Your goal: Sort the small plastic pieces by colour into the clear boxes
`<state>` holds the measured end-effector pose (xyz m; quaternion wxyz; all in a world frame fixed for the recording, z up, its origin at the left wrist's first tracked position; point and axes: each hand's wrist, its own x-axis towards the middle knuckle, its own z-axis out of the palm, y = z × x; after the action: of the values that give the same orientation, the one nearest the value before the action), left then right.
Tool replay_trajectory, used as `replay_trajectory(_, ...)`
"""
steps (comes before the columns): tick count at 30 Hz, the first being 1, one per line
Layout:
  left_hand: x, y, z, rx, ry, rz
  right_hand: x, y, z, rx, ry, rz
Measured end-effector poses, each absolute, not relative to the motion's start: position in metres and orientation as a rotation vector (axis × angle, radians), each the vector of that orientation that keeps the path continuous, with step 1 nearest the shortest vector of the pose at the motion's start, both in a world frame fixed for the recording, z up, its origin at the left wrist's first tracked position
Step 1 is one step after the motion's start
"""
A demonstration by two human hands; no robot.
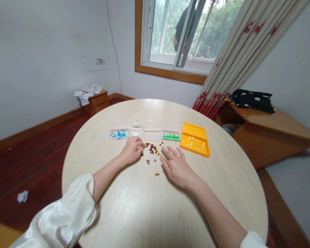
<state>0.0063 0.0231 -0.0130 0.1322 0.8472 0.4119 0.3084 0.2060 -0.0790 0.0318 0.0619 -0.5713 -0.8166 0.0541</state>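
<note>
Small brown building bricks (152,148) lie in a loose pile mid-table, with a few yellow bricks (158,151) among them. At the pile's left edge is my left hand (132,150), its fingers curled and thumb close to the index finger; whatever is between the fingertips is hidden. My right hand (176,167) rests palm down on the pile's right side, fingers spread. A tiny blue brick (161,155) is at its fingertips. Nearer to me, a brown and a yellow brick (157,173) lie apart from the pile.
Behind the pile stand clear boxes: one with blue bricks (119,134), a small one (135,133), one with nothing visible inside (152,135), one with green bricks (171,136). An open yellow case (195,129) with white bricks is right. All sit on a round table (144,213).
</note>
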Motion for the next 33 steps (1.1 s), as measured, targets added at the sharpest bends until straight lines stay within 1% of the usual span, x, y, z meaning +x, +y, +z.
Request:
replay_trajectory(7, 0.008, 0.021, -0.013, 2.446, 1.148, 0.953, 0.21, -0.08, 0.031, -1.44, -2.435, 0.396)
replay_trajectory(12, 0.013, 0.01, -0.003, 2.474, 0.914, 0.973, 0.217, -0.073, 0.032, -1.362, -2.32, 0.502)
replay_trajectory(18, 0.021, -0.012, 0.009, 2.566, 0.602, 0.729, 0.225, -0.069, 0.031, -1.391, -2.185, 0.353)
replay_trajectory(23, 0.026, -0.015, 0.006, 2.631, 0.559, 0.578, 0.23, -0.066, 0.025, -1.421, -2.207, 0.271)
replay_trajectory(30, 0.031, -0.015, 0.003, 2.624, 0.622, 0.609, 0.231, -0.063, 0.021, -1.427, -2.198, 0.241)
replay_trajectory(33, 0.03, -0.012, 0.003, 2.604, 0.794, 0.787, 0.23, -0.064, 0.024, -1.427, -2.205, 0.256)
